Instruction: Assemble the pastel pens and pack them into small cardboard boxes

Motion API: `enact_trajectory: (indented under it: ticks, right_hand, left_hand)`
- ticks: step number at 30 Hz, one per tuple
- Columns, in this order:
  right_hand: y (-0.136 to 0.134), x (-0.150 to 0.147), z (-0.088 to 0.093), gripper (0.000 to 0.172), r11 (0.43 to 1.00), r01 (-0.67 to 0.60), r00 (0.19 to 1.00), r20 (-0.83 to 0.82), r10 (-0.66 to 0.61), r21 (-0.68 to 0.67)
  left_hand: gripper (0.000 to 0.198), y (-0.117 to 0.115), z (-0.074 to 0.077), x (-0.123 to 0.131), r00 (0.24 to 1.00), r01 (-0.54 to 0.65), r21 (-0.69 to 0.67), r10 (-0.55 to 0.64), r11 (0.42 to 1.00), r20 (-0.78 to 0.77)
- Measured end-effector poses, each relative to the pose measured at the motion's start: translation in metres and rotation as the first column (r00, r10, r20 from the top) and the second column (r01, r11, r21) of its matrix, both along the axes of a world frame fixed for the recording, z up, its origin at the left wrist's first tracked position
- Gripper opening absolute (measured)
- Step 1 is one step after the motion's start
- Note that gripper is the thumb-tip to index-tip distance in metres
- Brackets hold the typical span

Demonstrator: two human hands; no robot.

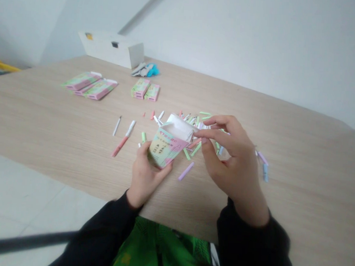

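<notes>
My left hand is wrapped round a small green-and-pink cardboard box, tilted, with its top open and white inside. At the box's right rim is my right hand; its fingers are apart, and the index fingertip seems to touch the side flap. Behind and beneath the box lies a loose heap of pen parts in white, green, red and purple, partly hidden by the box and my right hand. Closest to the box on the near side is a purple pen cap.
On the wooden table lie a red-and-white pen and a thin white pen piece. Flat printed boxes and two box stacks sit farther back, near a blue-and-grey cloth and a long white case.
</notes>
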State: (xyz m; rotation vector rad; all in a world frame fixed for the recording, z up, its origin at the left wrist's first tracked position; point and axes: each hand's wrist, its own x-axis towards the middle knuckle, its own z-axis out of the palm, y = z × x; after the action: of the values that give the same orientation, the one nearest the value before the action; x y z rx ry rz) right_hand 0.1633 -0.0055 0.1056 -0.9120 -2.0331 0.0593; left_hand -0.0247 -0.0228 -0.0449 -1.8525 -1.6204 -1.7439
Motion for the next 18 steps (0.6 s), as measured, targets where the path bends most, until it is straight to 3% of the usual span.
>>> enact_trajectory:
  ticks: [3,9,18]
  right_hand:
    - [-0.003,-0.006,-0.002,0.015,0.996,0.089,0.996,0.006,-0.089,0.016]
    - [0.000,-0.017,-0.010,0.008,0.973,0.212,0.974,-0.056,-0.217,-0.095]
    - [0.009,-0.013,-0.012,0.005,0.972,0.162,0.977,-0.108,-0.182,-0.171]
  left_hand:
    - [0.069,0.000,0.002,0.001,1.000,-0.023,0.020,0.024,1.000,-0.019]
    - [0.065,0.000,0.004,0.000,0.999,-0.005,0.065,0.008,0.998,-0.047]
    - [0.068,0.001,-0.001,0.000,0.999,-0.004,0.056,0.007,0.998,-0.047]
